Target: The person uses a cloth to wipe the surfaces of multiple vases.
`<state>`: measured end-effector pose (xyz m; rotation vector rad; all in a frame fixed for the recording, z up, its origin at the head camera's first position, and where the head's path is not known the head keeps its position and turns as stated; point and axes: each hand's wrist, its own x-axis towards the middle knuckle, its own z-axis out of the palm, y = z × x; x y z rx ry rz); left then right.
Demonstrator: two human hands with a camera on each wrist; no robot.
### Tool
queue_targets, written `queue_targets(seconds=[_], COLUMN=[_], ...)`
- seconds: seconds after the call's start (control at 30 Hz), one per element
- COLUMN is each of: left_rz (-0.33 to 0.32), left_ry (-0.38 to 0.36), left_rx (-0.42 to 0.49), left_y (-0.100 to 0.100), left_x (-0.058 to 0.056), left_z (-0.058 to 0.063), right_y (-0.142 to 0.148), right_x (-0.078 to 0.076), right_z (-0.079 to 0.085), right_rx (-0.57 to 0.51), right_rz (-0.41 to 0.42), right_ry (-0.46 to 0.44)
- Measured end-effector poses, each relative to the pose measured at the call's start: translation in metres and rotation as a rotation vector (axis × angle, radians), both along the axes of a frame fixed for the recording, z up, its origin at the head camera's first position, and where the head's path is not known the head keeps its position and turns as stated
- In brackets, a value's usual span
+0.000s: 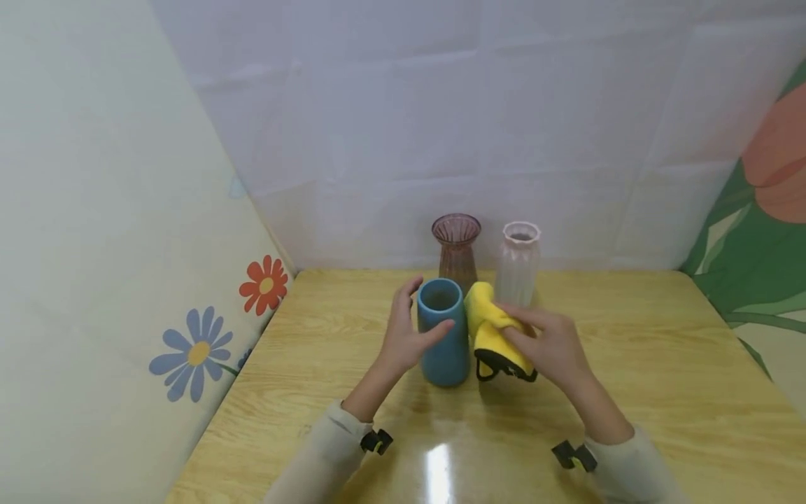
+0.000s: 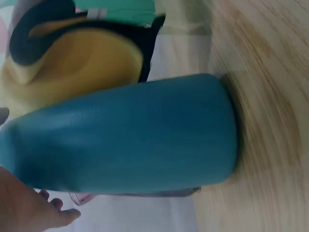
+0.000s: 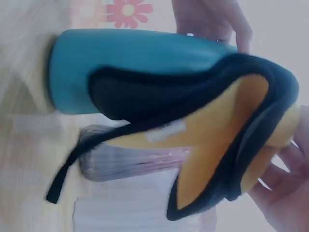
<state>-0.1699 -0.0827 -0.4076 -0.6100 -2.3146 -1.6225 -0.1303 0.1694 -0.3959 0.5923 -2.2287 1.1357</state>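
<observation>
A blue vase (image 1: 444,360) stands upright on the table. My left hand (image 1: 403,339) is at its upper left side, thumb across the front and fingers spread; in the left wrist view the fingers (image 2: 58,212) look apart from the vase wall. My right hand (image 1: 554,346) pinches a bunched yellow cloth (image 1: 494,329) with black edging beside the vase's right side. From the right wrist view, the cloth (image 3: 207,145) hangs folded, showing a white tag and a black strap. Whether the cloth touches the vase is unclear.
Behind the blue vase stands a purple ribbed glass vase (image 1: 457,255) with a flared rim. A pale pink fluted vase (image 1: 518,273) is at the back right, partly hidden by the cloth. The wood-grain table (image 1: 340,315) meets a white sheet (image 1: 403,140) at the back.
</observation>
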Motion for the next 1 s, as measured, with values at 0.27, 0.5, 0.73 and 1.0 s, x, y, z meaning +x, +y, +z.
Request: queue_targets(seconds=[0.27, 0.5, 0.73, 1.0], left_rz=[0.089, 0.070, 0.049, -0.025], left_ry=[-0.039, -0.024, -0.020, -0.018], left_rx=[0.000, -0.025, -0.050, -0.095], left_y=[0.009, 0.005, 0.002, -0.004], left_x=[0.000, -0.002, -0.004, -0.012], left_z=[-0.003, -0.001, 0.001, 0.003], right_y=[-0.018, -0.028, -0.036, -0.040], right_x=[-0.014, -0.021, -0.018, -0.014], right_z=[0.003, -0.009, -0.017, -0.021], right_rx=[-0.103, -0.081, -0.077, -0.073], right_rz=[0.002, 0.026, 0.059, 0.073], right_ry=[0.113, 0.111, 0.102, 0.092])
